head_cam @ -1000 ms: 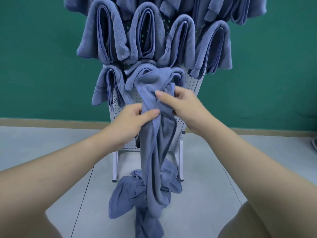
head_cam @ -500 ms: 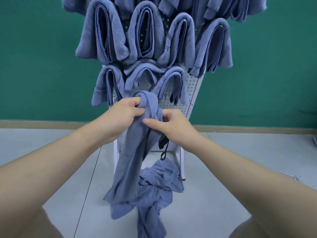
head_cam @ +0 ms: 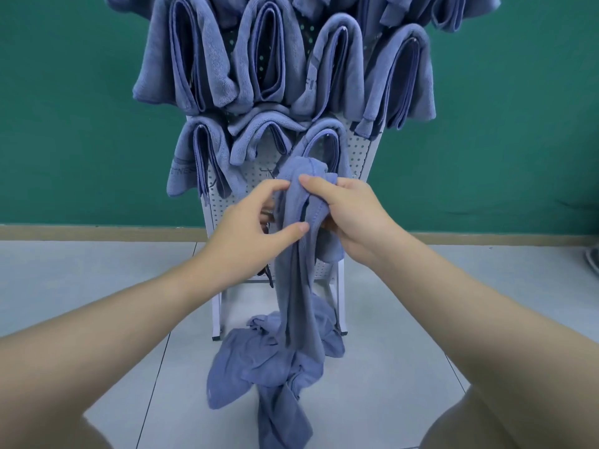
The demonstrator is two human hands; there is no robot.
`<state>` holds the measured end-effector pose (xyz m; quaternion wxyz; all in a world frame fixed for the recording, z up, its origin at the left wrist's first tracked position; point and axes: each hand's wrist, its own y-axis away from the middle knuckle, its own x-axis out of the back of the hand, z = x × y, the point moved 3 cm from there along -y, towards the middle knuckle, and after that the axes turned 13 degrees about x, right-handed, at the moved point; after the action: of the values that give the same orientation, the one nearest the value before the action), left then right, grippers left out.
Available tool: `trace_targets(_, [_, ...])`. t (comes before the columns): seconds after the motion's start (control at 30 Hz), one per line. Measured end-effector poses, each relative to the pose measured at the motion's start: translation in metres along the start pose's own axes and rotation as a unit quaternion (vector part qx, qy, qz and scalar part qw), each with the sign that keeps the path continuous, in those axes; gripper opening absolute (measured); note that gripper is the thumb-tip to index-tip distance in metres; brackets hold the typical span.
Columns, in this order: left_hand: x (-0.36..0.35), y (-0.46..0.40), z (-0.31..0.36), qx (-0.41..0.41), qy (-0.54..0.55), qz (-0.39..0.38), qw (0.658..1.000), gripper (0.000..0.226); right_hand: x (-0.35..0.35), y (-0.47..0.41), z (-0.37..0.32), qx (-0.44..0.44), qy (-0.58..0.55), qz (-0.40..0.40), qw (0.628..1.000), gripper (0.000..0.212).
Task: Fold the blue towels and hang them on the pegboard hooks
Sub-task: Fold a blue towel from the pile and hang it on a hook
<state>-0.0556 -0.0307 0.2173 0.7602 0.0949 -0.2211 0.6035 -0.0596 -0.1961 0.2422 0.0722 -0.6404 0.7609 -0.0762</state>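
Note:
A long blue towel (head_cam: 301,286) hangs bunched from both hands in front of the white pegboard (head_cam: 359,157). My right hand (head_cam: 350,215) grips its top fold, thumb over the front. My left hand (head_cam: 256,234) pinches the towel's left edge just below, thumb against the cloth. The towel's lower end reaches a loose heap of blue towels (head_cam: 259,361) on the floor. Several folded blue towels (head_cam: 201,59) hang in rows on the pegboard hooks above my hands.
The pegboard stands on white legs (head_cam: 216,315) on a grey tiled floor (head_cam: 81,286), before a green wall (head_cam: 64,108) with a tan baseboard. My knees show at the lower corners. A grey object sits at the far right edge (head_cam: 593,257).
The towel's top has shifted right and slightly down from the first frame. My right hand has taken the top fold, and my left hand has slid to pinch lower on the left edge.

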Motion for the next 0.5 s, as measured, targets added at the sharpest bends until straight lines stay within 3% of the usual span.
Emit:
trace_targets(0.1, [-0.007, -0.004, -0.003, 0.005, 0.067, 0.009, 0.998, 0.042, -0.003, 0.003, 0.001, 0.007, -0.014, -0.043, 0.999, 0.025])
trace_targets(0.27, [0.006, -0.013, 0.006, -0.004, 0.151, 0.046, 0.987, 0.025, -0.001, 0.011, 0.0, 0.096, 0.117, -0.133, 0.98, 0.025])
trace_targets(0.4, [0.012, -0.018, 0.004, 0.019, 0.164, 0.049, 0.985, 0.022, 0.003, 0.015, 0.015, 0.057, 0.182, -0.212, 0.959, 0.024])
trace_targets(0.5, [0.011, -0.02, -0.006, 0.075, 0.166, 0.045, 0.982, 0.026, 0.005, 0.014, 0.024, 0.05, 0.208, -0.198, 0.956, 0.02])
